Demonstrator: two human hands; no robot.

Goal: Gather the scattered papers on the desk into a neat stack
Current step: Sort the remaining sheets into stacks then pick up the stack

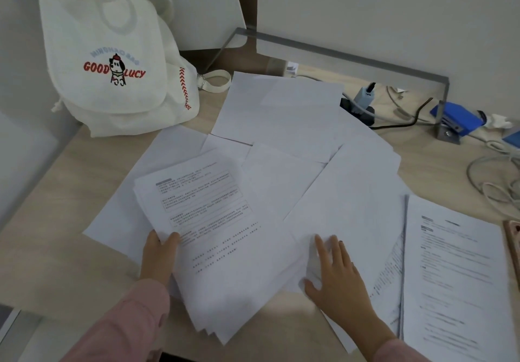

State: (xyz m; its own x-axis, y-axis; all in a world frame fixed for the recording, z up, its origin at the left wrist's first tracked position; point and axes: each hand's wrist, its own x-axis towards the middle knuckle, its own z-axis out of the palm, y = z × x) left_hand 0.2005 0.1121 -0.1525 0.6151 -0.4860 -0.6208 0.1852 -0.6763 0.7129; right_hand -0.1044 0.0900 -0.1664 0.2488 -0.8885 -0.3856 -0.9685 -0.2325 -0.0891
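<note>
White printed papers lie scattered over the light wooden desk [56, 192]. My left hand [159, 254] grips the left edge of a gathered bundle of printed sheets [213, 237], thumb on top, near the desk's front. My right hand [337, 274] lies with straight fingers on a blank sheet [351, 206] to the right of the bundle. More blank sheets [281, 108] spread toward the back of the desk. A separate printed pile [455, 277] sits at the right edge.
A white canvas backpack [112, 60] stands at the back left. At the back right lie a blue stapler [455, 119], cables [492, 176] and a grey metal frame [351, 57]. A pink-edged object [513, 243] peeks in at the far right.
</note>
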